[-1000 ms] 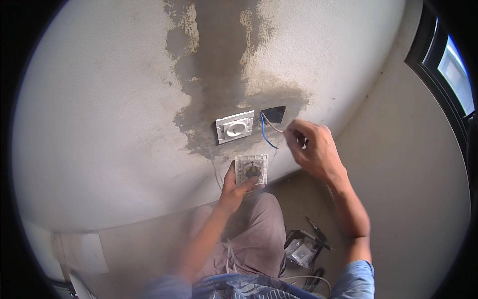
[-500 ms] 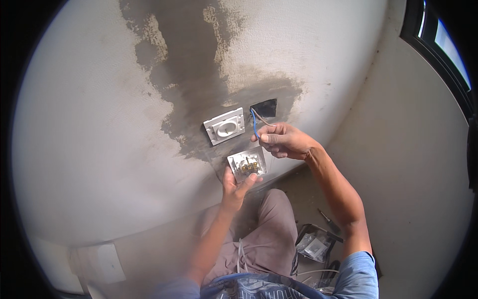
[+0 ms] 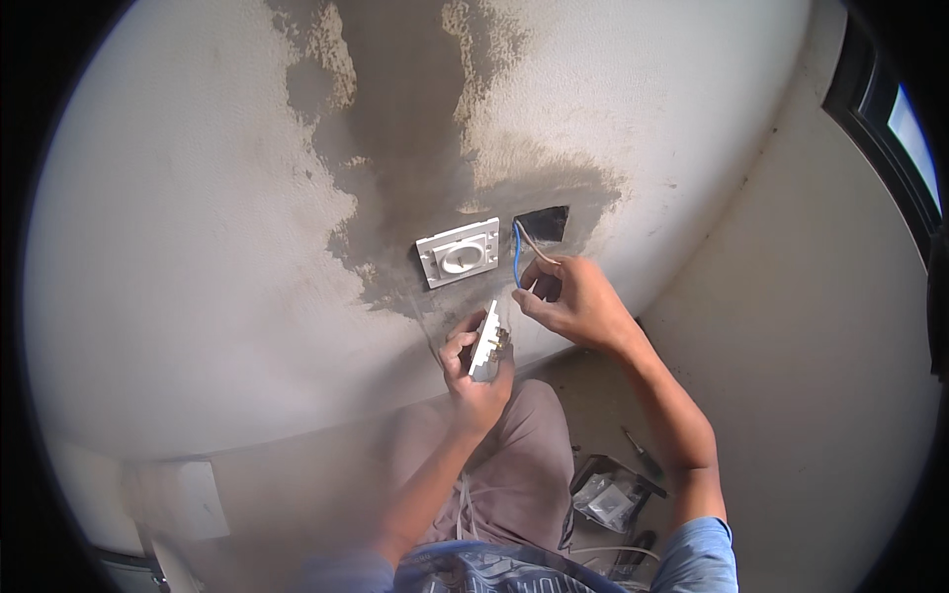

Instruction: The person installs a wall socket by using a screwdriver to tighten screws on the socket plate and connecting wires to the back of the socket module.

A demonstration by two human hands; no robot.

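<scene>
My left hand (image 3: 477, 397) grips a white electrical socket (image 3: 484, 341) by its edges, fingers on one face and thumb on the other. The socket is seen nearly edge-on, its brass terminals (image 3: 502, 342) facing right. Just above and to the right, my right hand (image 3: 585, 314) pinches the lower end of a blue wire (image 3: 517, 255). A brown wire (image 3: 535, 245) runs to the same fingers; its end is hidden there. Both wires come out of a dark rectangular wall box (image 3: 550, 224). The socket and the wires are apart.
A white socket in a frame (image 3: 462, 256) is fitted in the wall left of the box. Grey plaster (image 3: 395, 128) surrounds both. On the floor by my right knee lie a screwdriver (image 3: 643, 453) and a dark tray (image 3: 633, 472) with a clear plastic packet (image 3: 605, 501).
My left hand has turned the socket from showing its terminal side to nearly edge-on. My right hand has turned at the wrist, still at the wires. The whole view has shifted slightly.
</scene>
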